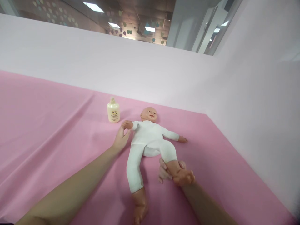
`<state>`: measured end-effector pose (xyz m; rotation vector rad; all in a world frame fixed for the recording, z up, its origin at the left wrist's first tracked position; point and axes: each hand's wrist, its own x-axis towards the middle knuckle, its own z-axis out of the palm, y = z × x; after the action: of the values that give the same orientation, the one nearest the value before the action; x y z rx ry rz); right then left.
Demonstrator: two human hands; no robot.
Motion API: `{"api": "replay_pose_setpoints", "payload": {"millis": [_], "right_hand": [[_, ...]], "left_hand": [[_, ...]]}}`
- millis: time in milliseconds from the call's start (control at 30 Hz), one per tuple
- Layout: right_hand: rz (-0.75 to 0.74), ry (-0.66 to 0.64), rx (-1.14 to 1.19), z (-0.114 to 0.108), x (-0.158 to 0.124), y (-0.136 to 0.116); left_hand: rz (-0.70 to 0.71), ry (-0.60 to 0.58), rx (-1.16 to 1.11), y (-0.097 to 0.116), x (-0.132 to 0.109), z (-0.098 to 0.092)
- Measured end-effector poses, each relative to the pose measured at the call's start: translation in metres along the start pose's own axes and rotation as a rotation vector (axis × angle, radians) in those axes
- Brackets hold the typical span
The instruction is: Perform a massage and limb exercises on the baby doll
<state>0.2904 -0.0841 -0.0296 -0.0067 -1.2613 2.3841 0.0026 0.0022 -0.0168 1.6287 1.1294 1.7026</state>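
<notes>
A baby doll (pixel 150 132) with a bare head and a white cloth body lies on its back on the pink sheet (pixel 77 137), its head toward the far wall. My left hand (pixel 121 138) is closed on the doll's small hand at the left, with some fingertips hidden. Around the doll's lower leg on the right side, my right hand (pixel 165 171) has its fingers wrapped. That leg is bent, with the foot raised toward me and covering part of my palm. The doll's other leg lies stretched out, and its other arm points to the right.
A cream pump bottle (pixel 113 112) stands upright left of the doll's head, close to my left hand. White walls (pixel 145 75) border the sheet at the back and right. Above the back wall is a window (pixel 140 22). Creases (pixel 63 123) run across the sheet at left.
</notes>
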Motion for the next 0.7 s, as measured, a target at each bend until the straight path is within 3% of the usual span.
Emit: {"api": "replay_pose_setpoints", "payload": {"millis": [67,167,267,367,467,600,700], "right_hand": [[-0.099,0.188,0.109,0.007,0.004,-0.008],[-0.084,0.542,0.189,0.019,0.01,-0.015],[-0.044,0.691,0.158,0.022,0.011,-0.014],[-0.038,0.62,0.089,0.021,0.007,-0.01],[0.05,0.398,0.006,0.022,0.002,-0.008],[0.376,0.103,-0.157,0.034,0.003,-0.016],[0.507,0.014,-0.269,0.042,0.009,-0.024]], "left_hand": [[0.131,-0.157,0.154,0.004,-0.003,0.0],[0.323,-0.385,0.288,0.009,-0.005,0.0],[0.368,-0.428,0.304,0.01,-0.004,-0.001],[0.248,-0.292,0.24,0.009,-0.004,0.0],[0.01,-0.092,0.054,0.005,-0.002,0.001],[-0.228,0.166,-0.238,-0.009,0.009,-0.001],[-0.338,0.325,-0.32,-0.02,0.016,-0.007]]}}
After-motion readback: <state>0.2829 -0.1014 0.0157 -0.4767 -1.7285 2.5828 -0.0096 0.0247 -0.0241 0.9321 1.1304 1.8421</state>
